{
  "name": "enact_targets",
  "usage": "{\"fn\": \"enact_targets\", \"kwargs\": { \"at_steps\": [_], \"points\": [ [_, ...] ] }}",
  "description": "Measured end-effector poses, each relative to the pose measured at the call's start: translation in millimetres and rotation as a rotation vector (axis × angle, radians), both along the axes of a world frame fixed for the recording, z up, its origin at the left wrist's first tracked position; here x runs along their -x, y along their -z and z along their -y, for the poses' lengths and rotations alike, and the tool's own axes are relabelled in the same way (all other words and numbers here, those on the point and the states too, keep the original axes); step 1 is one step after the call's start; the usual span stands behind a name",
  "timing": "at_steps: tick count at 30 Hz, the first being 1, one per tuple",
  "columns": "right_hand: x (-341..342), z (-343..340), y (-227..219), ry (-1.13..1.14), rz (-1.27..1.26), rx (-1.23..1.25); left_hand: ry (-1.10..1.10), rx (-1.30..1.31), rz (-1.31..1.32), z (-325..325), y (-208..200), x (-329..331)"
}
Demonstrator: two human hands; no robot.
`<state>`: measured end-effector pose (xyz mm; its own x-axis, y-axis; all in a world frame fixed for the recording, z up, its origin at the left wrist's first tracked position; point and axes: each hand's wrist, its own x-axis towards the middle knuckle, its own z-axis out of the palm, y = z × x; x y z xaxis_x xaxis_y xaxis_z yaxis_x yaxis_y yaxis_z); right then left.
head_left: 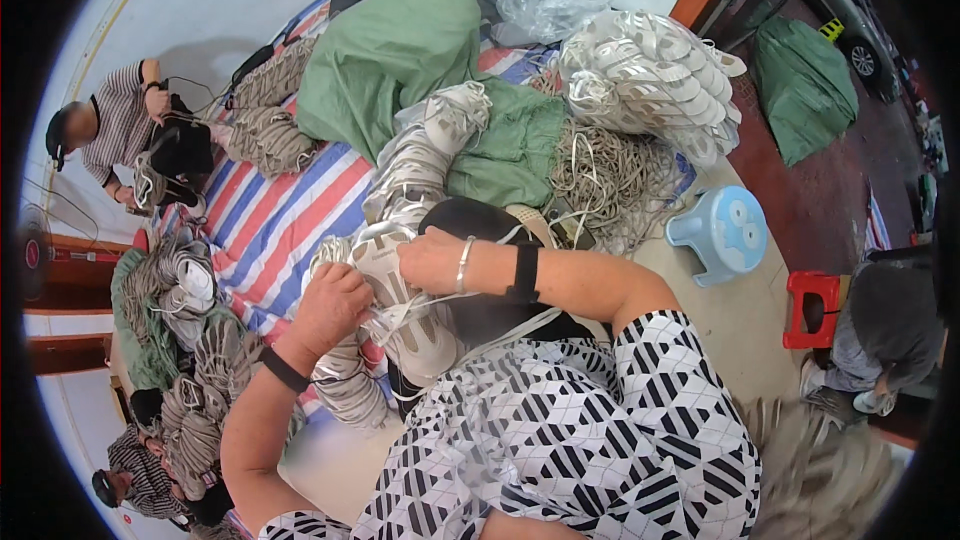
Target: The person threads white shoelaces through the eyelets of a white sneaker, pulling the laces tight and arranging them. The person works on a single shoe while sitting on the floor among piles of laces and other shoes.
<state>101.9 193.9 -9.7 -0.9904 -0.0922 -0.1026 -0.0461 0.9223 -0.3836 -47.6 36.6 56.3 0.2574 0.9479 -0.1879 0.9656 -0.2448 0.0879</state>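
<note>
A beige and white sneaker (pixel 418 348) lies across my lap with its toe toward me, and white shoelaces (pixel 402 314) cross loosely over its front. At the shoe's left edge my left hand (pixel 335 305) is closed, its fingertips pinching a lace beside the eyelets. My right hand (pixel 432 260) is closed over the opposite eyelet row, thumb and finger pinched on a lace. Both fingertips are partly hidden. Just beyond, a row of nested sneakers (pixel 408 185) reaches away from me, and another stack (pixel 350 390) lies below my left hand.
A striped sheet (pixel 285 225) covers the floor, with green sacks (pixel 395 50) and a heap of laces (pixel 610 175) on it. Bagged sneakers (pixel 650 75) lie far right. A blue stool (pixel 720 235) and red stool (pixel 812 310) stand right. Other people (pixel 125 130) sit left and right.
</note>
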Motion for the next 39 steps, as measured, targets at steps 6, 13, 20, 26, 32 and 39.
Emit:
{"fn": "enact_targets", "kwargs": {
  "at_steps": [6,13,20,26,32,39],
  "points": [
    [-4.9,14.1,1.1,0.102,-0.068,-0.004,-0.195,0.033,0.176,-8.3,6.0,-16.7],
    [-6.0,-8.7,27.1,0.495,-0.171,1.11,-0.643,-0.107,0.851,-5.5,44.5,-9.0],
    [-3.5,13.4,4.5,0.306,0.104,1.328,-0.905,-0.248,1.42,2.0,55.7,-19.6],
    [9.7,38.9,30.8,0.315,0.033,1.309,-0.852,-0.211,1.293,6.3,56.0,-13.3],
    [7.4,21.7,14.0,0.281,0.255,1.357,-0.864,-0.194,1.458,4.7,58.8,-10.9],
    [-17.6,-5.8,-145.8,-0.017,-0.436,1.761,-0.641,-0.294,0.977,5.0,35.4,-24.1]
  ]
}}
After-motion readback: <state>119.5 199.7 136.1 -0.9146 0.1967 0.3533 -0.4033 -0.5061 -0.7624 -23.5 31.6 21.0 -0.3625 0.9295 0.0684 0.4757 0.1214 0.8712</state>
